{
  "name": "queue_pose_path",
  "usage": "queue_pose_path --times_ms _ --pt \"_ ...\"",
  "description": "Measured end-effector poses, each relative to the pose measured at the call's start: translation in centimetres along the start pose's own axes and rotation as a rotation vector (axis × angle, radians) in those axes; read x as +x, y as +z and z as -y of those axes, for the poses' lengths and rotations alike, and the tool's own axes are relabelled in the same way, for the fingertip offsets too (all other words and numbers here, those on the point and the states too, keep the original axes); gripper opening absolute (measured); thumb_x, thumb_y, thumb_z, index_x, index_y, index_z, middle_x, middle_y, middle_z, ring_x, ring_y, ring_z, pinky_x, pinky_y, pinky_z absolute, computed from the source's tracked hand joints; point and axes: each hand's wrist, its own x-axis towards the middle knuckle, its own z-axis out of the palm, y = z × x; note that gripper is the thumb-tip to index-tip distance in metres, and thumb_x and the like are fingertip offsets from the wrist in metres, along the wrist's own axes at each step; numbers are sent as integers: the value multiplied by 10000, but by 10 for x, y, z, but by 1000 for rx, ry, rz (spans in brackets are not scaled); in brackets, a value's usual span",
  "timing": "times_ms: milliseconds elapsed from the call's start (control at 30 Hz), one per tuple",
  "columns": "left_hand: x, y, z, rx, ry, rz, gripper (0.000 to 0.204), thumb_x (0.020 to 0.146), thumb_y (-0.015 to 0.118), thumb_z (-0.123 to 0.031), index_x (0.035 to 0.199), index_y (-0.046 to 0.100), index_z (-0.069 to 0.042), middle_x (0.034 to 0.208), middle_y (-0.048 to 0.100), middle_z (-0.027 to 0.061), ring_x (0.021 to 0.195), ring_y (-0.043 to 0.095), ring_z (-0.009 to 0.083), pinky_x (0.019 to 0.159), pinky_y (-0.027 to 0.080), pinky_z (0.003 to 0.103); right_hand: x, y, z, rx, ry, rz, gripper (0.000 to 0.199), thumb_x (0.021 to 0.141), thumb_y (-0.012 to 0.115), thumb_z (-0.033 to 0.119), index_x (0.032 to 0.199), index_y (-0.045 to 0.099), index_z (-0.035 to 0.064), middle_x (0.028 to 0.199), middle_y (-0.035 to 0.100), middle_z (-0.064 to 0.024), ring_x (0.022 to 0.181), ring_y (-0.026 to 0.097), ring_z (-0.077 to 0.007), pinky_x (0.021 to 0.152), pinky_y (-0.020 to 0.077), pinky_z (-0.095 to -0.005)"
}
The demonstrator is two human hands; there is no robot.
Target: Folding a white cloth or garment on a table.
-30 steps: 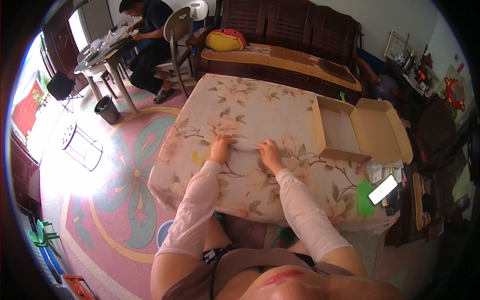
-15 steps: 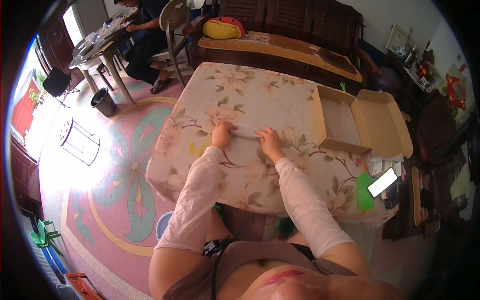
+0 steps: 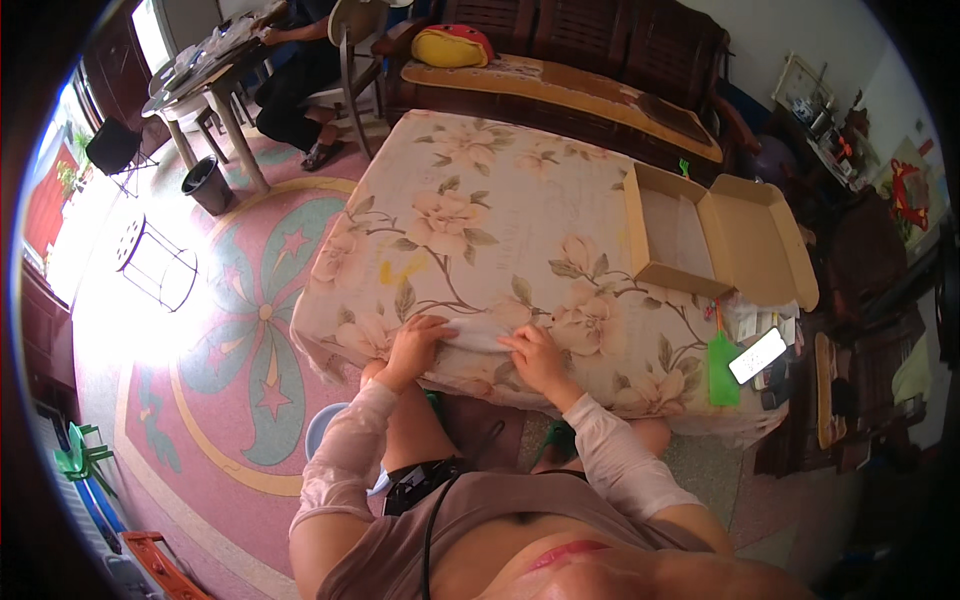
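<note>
A white, folded or rolled cloth (image 3: pixel 478 336) lies on the flowered tablecloth (image 3: pixel 530 225), close to the table's near edge. Its left end is under the curled fingers of my left hand (image 3: pixel 414 348). On the opposite end, my right hand (image 3: pixel 541 362) pinches the cloth between thumb and fingers. Both hands rest low on the table, with pale sleeves covering the forearms. Exactly how the cloth is folded is too blurred to tell.
An open cardboard box (image 3: pixel 680 225) sits on the table's right side. Nearer me are a green fly swatter (image 3: pixel 722 370) and a phone (image 3: pixel 758 356) with a lit screen. A wooden sofa (image 3: pixel 570 60) stands beyond; another person (image 3: pixel 295 85) sits at the far-left table.
Both hands have come toward me from the table's middle to its near edge, with the white cloth between them. My elbows have drawn back.
</note>
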Motion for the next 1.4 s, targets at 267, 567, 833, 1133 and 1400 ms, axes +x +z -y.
queue_pose_path --times_ms 267,567,833,1133,1400 --pt "15 -18 4 29 5 4 378 687 582 70 972 752 -109 1138 677 81 1048 602 302 910 507 380 19 -1 7 -37 -172 -59 330 772 650 29 1060 743 160 927 593 -49 900 574 -258 811 483 -363" --pt "122 8 93 11 -90 -235 306 693 564 62 895 745 -80 1083 698 106 1043 615 328 885 510 396 140 29 -19 -72 -55 -142 323 807 635 42 1087 736 164 966 612 -69 956 579 -284 844 491 -378" --pt "179 7 120 63 -250 -232 306 657 563 75 848 748 -76 1041 704 112 1026 623 322 888 504 396 197 37 -27 -128 70 -92 303 846 619 75 1110 733 171 990 615 -92 977 573 -305 860 485 -399" --pt "114 -1 119 -65 -213 -305 312 665 556 61 841 759 -100 1017 717 95 996 638 313 862 517 388 146 40 10 -8 -6 -29 228 858 631 107 1056 738 145 1029 600 -108 995 573 -311 843 490 -409" --pt "26 -23 55 -28 -176 -257 289 715 553 51 855 760 -96 1045 712 109 1011 647 306 856 527 383 67 41 35 35 -114 -47 329 803 649 68 1109 729 162 945 586 -69 948 565 -272 836 479 -366"
